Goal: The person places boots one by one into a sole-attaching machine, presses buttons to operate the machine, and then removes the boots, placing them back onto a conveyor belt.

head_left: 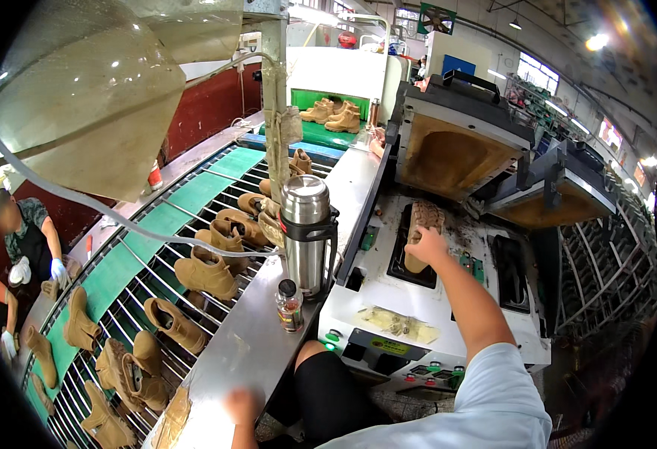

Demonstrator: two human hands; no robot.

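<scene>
A tan boot [426, 218] lies sole up over a black recess [401, 258] in the top of a white pressing machine. My right hand [427, 245] is closed on it, arm stretched forward over the machine. Above the recess, the raised lid [459, 153] shows a tan padded underside with a hollow. My left hand [241, 405] is low, over the edge of the metal ledge [227, 359]; motion blurs its fingers. No object shows in it. Nearest to it on the ledge is a piece of tan tape or cardboard [173, 423].
Left of the ledge, a roller conveyor [137, 258] carries several tan boots [207, 271]. A steel thermos [306, 232] and a small dark-capped bottle [289, 307] stand on the ledge. A second raised lid [553, 194] is at the right. Beyond the conveyor, gloved people [33, 239] work.
</scene>
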